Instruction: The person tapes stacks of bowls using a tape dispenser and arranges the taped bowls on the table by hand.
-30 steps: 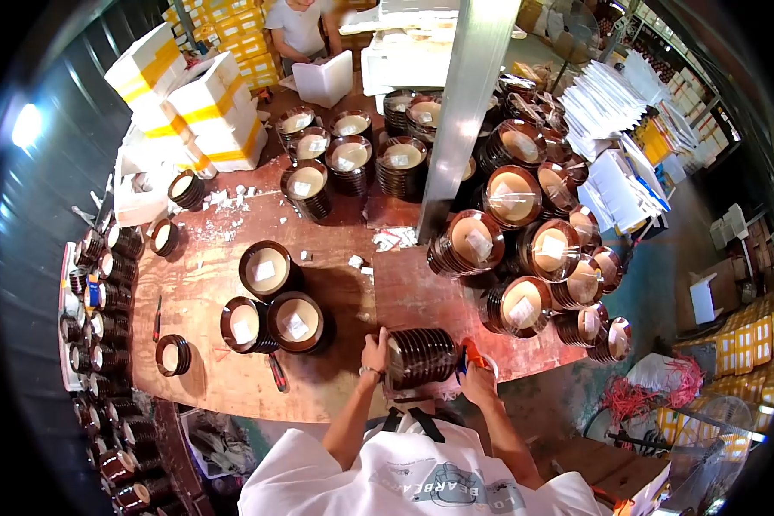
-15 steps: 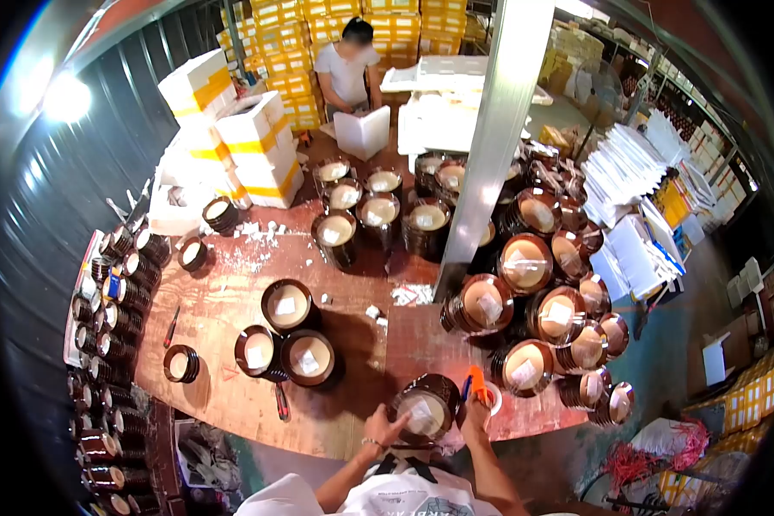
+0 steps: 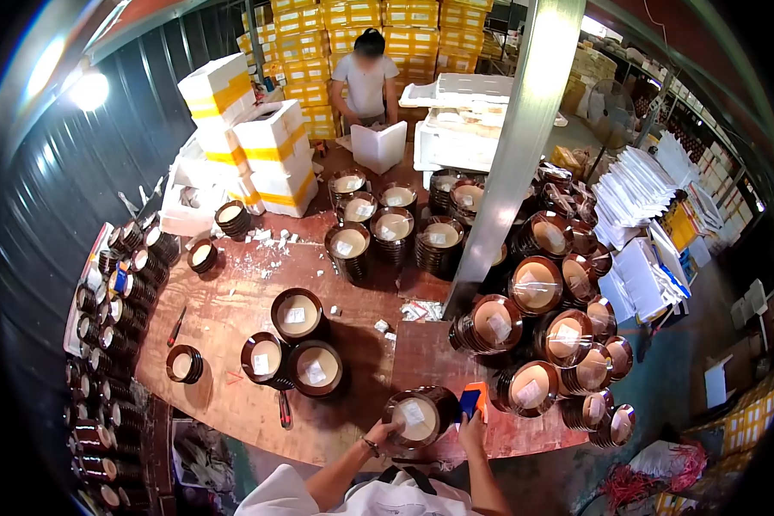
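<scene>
A stack of dark brown bowls (image 3: 420,416) stands near the table's front edge, a white label inside its top bowl. My left hand (image 3: 383,433) rests against the stack's left rim, its fingers closed on it. To the right of the stack, my right hand (image 3: 471,430) grips an orange and blue tape dispenser (image 3: 476,401). Three label-topped stacks (image 3: 316,368) stand close together left of my hands, and a red and black tool (image 3: 285,410) lies just in front of them.
Many bowl stacks (image 3: 535,285) crowd the right side around a metal post (image 3: 516,155). White foam boxes (image 3: 271,155) are piled at the back left. A person (image 3: 367,82) stands at the far side by a white foam piece (image 3: 378,147). Another tool (image 3: 177,327) lies at the left.
The bowl stack near me has turned from lying sideways to upright, its labelled top now facing up. The orange dispenser has come up beside it. The view has tilted upward.
</scene>
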The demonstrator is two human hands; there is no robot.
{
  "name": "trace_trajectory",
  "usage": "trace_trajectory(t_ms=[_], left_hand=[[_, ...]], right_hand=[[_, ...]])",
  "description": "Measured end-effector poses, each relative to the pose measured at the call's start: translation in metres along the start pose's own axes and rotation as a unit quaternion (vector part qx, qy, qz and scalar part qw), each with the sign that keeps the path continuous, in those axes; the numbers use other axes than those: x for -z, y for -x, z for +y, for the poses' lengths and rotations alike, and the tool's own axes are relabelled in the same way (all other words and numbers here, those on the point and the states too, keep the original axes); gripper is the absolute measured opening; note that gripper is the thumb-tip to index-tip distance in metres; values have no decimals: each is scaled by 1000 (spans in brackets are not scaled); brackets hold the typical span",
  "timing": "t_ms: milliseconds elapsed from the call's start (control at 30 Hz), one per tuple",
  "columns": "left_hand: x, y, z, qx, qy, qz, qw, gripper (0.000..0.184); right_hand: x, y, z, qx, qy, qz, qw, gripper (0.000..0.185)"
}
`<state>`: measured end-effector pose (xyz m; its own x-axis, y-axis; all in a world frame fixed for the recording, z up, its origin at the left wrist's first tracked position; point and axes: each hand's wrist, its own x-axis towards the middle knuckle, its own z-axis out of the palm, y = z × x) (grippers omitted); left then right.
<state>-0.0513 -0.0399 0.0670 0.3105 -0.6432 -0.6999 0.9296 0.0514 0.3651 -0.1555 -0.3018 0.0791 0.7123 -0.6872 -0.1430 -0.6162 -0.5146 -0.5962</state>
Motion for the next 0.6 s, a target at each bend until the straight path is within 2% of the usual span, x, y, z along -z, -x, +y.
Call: trace_trajectory(t_ms=[33, 67, 100, 133, 167, 267, 333, 367, 400, 467, 533, 600], left_hand=[[-6, 10, -5, -1, 0, 1, 1000, 59], [-13, 17, -14, -62, 63, 11, 996, 52], [-17, 17, -18, -125, 125, 20, 984, 46], [-16, 16, -18, -125, 126, 20, 984, 46], [-13, 17, -24, -113, 135, 27, 984, 46], [-3, -1, -29, -124, 197, 1, 973, 48], [-1, 2, -13, -221, 133, 41, 965, 48], [9, -10, -8, -264, 162, 55, 949, 48], [20, -25, 1, -286, 159, 51, 944, 46], [-2, -15, 39, -293, 200, 52, 934, 47], [7, -49, 61, -355, 212, 59, 909, 49], [0, -65, 92, -371, 237, 74, 895, 52]], right_hand=[[-8, 1, 4, -26, -18, -14, 999, 47], [-11, 5, 10, -25, -17, -15, 999, 47], [-12, 4, 14, -20, -89, -28, 995, 49], [-16, 3, 18, -17, -160, -42, 986, 51], [6, 12, 0, -55, -185, -78, 978, 52], [11, 28, 20, -5, -112, -69, 991, 51], [20, 49, 30, -7, -110, -68, 992, 47], [19, 57, 46, -9, -104, -90, 990, 47], [19, 68, 57, -21, -103, -95, 990, 47], [15, 97, 82, -65, -75, -111, 989, 46], [13, 113, 96, -113, -45, -127, 984, 46], [12, 124, 105, -132, -49, -130, 981, 46]])
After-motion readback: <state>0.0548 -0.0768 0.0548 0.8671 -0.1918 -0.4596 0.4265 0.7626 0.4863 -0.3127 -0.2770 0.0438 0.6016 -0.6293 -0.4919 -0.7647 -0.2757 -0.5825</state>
